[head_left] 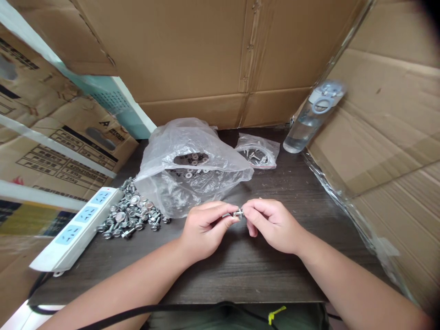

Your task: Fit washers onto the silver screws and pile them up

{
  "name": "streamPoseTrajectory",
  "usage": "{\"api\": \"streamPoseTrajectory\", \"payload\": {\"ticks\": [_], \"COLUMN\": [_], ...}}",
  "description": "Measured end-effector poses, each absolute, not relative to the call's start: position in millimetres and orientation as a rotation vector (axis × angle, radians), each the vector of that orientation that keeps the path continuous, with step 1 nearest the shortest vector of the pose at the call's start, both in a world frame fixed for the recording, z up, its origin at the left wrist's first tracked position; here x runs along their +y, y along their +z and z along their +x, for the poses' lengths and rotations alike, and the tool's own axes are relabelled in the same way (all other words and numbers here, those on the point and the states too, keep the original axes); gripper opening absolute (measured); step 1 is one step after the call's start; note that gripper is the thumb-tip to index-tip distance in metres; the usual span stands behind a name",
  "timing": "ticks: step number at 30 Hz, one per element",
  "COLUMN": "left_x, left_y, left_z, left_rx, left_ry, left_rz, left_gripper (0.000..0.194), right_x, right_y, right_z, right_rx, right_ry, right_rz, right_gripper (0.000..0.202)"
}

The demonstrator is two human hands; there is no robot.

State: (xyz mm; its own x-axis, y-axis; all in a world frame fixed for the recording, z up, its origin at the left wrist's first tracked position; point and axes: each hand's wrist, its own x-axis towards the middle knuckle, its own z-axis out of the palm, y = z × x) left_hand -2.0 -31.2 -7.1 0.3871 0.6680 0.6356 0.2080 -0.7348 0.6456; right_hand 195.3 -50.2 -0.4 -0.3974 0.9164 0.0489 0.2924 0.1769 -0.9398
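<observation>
Near the middle of the dark table, a small metal bolt (pixel 238 213) is held between both hands. My left hand (pixel 209 229) pinches it between thumb and forefinger. From the right, my right hand (pixel 273 224) is closed with its fingertips at the bolt's other end; whether they grip a separate small part is hidden. A pile of metal bolts (pixel 129 215) lies to the left. Behind my hands stands a translucent plastic bag (pixel 195 137), its opening towards me, with washers and dark small parts visible inside.
A white power strip (pixel 77 229) lies left of the pile. At the back are a small clear bag of screws (pixel 256 156) and a water bottle (pixel 311 119). Cardboard walls (pixel 192 55) enclose the table (pixel 220 284). A black cable (pixel 137 311) crosses the front edge.
</observation>
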Motion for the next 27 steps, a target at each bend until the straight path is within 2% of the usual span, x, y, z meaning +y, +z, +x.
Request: {"api": "streamPoseTrajectory", "payload": {"ticks": [4,10,18,23,27], "left_x": [-31.7,-32.0,-31.9,-31.2,-31.0], "left_y": [-5.9,-2.9,-2.5,-4.7,-7.2], "left_z": [-2.7,-2.1,-1.6,-1.7,-1.9], "left_rx": [0.824,0.924,0.936,0.902,0.873], "left_ry": [1.286,1.258,1.229,1.219,1.219], "left_rz": [2.154,2.034,1.99,2.035,2.054], "left_gripper": [0.01,0.01,0.01,0.011,0.011], "right_x": [-48.7,-51.2,-51.7,-51.4,-49.4], "right_y": [0.0,1.5,-2.7,-2.7,-0.6], "right_z": [196.5,193.6,190.6,192.8,194.9], "right_rx": [-1.751,-1.64,-1.604,-1.683,-1.828], "right_ry": [1.237,1.275,1.301,1.274,1.183], "right_rz": [-1.151,-1.092,-1.052,-1.087,-1.134], "right_gripper": [0.046,0.029,0.022,0.028,0.04]}}
